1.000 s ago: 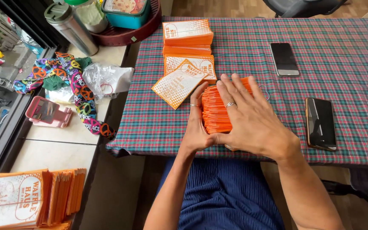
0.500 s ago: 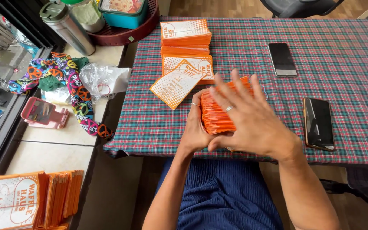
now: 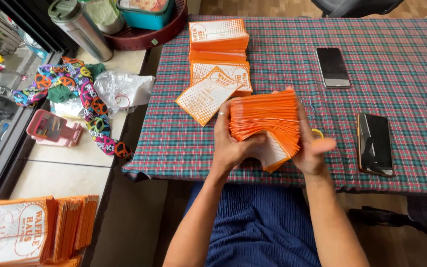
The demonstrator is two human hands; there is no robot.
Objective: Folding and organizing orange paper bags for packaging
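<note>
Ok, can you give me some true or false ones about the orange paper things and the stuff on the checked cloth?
1. Both hands hold a thick stack of orange paper bags. True: the left hand and right hand grip it from either side.
2. Two dark phones lie on the checked tablecloth. True: one phone sits farther off, the other phone nearer the table's edge.
3. The metal flask stands on the checked cloth. False: it stands on the side counter, left of the cloth.
4. The held stack lies flat on the table. False: it is lifted and tilted.
</note>
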